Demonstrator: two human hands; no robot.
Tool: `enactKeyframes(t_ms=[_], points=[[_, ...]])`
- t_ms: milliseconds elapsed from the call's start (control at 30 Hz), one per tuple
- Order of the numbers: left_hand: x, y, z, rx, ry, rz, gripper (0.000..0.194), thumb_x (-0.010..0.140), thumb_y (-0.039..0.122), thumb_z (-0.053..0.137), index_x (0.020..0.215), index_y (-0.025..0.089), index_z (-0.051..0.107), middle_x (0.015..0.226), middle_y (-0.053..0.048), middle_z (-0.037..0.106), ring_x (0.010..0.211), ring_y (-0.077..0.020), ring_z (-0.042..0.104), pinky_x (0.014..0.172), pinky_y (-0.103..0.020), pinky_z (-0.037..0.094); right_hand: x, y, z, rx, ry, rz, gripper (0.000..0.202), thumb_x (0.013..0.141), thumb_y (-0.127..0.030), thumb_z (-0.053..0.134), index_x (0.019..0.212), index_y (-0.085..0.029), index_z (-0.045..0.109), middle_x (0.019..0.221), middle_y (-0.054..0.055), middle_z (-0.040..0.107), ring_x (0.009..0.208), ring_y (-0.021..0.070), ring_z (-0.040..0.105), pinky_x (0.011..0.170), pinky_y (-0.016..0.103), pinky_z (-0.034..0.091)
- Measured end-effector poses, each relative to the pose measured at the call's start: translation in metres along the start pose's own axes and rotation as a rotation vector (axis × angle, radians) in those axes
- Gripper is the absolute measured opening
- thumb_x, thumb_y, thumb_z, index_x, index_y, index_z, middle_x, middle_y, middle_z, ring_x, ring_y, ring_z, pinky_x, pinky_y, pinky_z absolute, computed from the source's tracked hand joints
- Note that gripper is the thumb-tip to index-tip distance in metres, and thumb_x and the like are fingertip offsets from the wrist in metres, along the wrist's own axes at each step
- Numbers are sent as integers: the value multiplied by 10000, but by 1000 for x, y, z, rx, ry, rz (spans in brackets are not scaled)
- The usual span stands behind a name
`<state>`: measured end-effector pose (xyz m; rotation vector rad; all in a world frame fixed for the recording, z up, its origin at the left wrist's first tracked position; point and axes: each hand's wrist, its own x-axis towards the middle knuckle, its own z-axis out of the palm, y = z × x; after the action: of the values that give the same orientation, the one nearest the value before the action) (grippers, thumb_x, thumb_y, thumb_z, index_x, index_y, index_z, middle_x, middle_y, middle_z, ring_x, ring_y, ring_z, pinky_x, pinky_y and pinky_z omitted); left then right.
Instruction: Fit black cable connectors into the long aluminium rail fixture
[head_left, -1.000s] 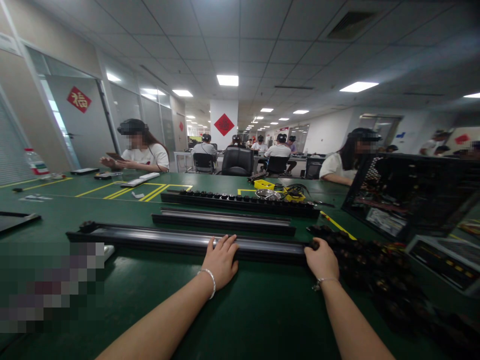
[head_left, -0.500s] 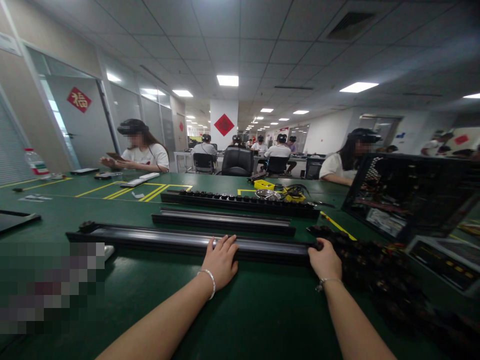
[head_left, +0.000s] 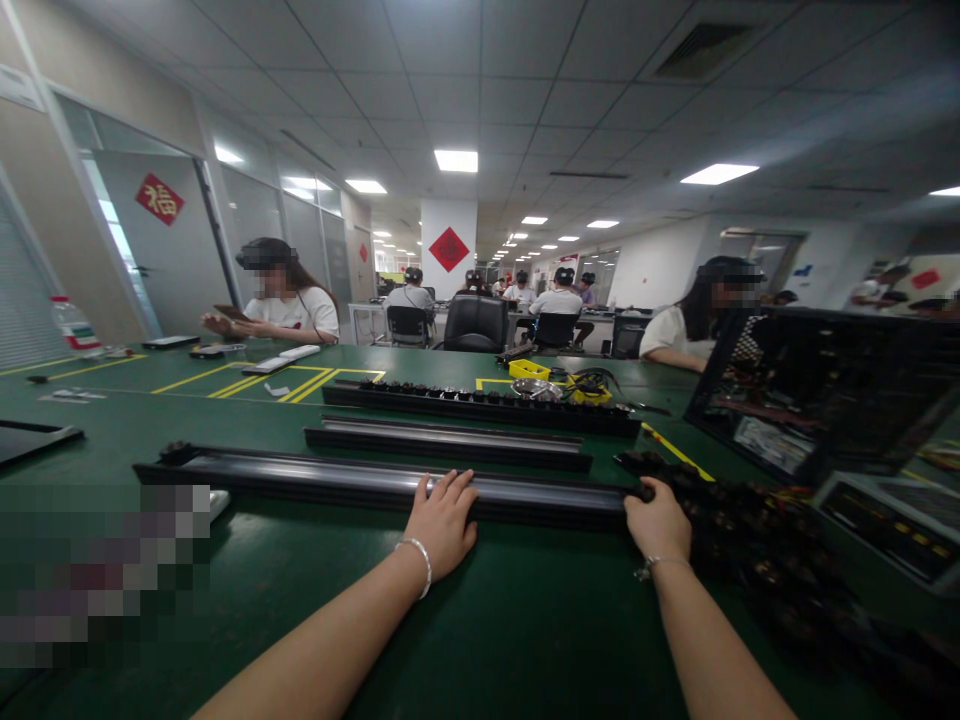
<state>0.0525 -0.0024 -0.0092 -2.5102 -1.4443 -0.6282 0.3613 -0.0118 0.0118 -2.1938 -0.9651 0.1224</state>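
Note:
A long black rail (head_left: 322,476) lies across the green table in front of me, with a small dark part at its left end. My left hand (head_left: 444,520) rests on the rail right of its middle, fingers spread over the front edge and top. At the rail's right end, my right hand (head_left: 658,522) pinches a small black part (head_left: 642,491); the fingertips are partly hidden. Behind lie a shorter black rail (head_left: 450,445) and another rail (head_left: 480,405) filled with a row of dark parts.
Many black parts (head_left: 765,560) are heaped right of my right hand, near an open black computer case (head_left: 817,390) and a metal box (head_left: 892,525). Farther back are a metal bowl (head_left: 536,390) and a yellow tray (head_left: 529,370). Two people sit across the table.
My right hand has shifted slightly to the right, with the small black part at its fingertips. My left hand has stayed on the rail.

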Motion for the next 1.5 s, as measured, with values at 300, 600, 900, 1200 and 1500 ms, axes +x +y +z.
enactKeyframes(t_ms=[300, 600, 900, 1200, 1500], points=[[0, 0, -2, -11, -24, -1, 364, 799, 308, 498, 1160, 265, 508, 1406, -46, 425, 1296, -262, 347, 1061, -569, 192, 9, 10, -1, 62, 73, 11, 484, 698, -291, 475, 1160, -180, 566, 1094, 116, 619, 948, 263, 582, 853, 376, 451], [0, 0, -2, -17, -19, 0, 367, 798, 305, 494, 1163, 265, 506, 1409, -46, 421, 1299, -263, 344, 1058, -569, 197, 15, 19, -4, 126, 155, 72, 463, 692, -275, 486, 1137, -181, 575, 1098, 113, 620, 973, 273, 573, 892, 390, 430], [0, 1, -2, 3, -17, -6, 364, 792, 310, 505, 1154, 268, 521, 1397, -46, 435, 1293, -266, 353, 1066, -558, 193, 12, 17, -6, 154, 288, 43, 487, 748, -324, 441, 1204, -166, 515, 1140, 118, 592, 960, 265, 564, 885, 372, 416], [0, 1, -1, 3, -14, -4, 365, 794, 304, 506, 1157, 269, 522, 1399, -52, 433, 1291, -269, 356, 1065, -559, 188, 14, 20, -18, -21, 435, -188, 437, 737, -176, 385, 1113, -104, 596, 1099, 135, 610, 1068, 253, 520, 948, 366, 373], [0, 0, -1, -19, -9, -2, 359, 802, 307, 493, 1159, 272, 513, 1399, -40, 434, 1298, -258, 349, 1067, -563, 181, 7, 27, -34, -230, 349, -28, 483, 794, -263, 361, 1246, -220, 525, 1192, 141, 570, 1028, 330, 532, 816, 476, 401]])
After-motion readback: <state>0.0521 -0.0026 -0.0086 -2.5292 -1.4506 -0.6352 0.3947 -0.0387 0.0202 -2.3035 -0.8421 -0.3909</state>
